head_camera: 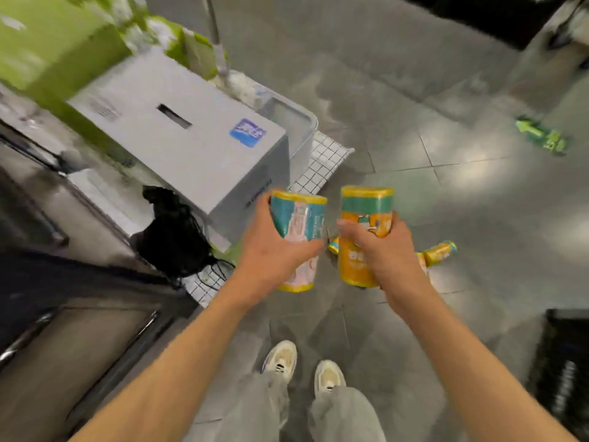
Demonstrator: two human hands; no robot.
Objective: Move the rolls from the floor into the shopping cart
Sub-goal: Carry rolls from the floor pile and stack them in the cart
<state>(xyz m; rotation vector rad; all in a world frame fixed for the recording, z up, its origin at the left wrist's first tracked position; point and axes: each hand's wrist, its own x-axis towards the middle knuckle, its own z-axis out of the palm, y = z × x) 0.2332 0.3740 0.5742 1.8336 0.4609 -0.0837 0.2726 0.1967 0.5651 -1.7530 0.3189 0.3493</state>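
Observation:
My left hand point(271, 250) grips a roll in teal, pink and yellow wrapping point(299, 218), held upright above the floor. My right hand point(382, 250) grips a second roll with orange and teal wrapping point(363, 205), also upright and close beside the first. Behind my right hand another roll point(441, 252) lies on the grey tiled floor, and a bit of one more roll point(333, 245) peeks out between the held ones. At the left edge dark metal bars point(25, 333) show, possibly the cart; I cannot tell for sure.
A grey cardboard box point(178, 138) stands to the left, with green boxes point(47, 43) behind it. A black net bag point(178, 231) and a checked cloth point(322, 164) lie by the box. A black crate point(564, 371) sits at the lower right. A green arrow sticker point(541, 137) marks the floor.

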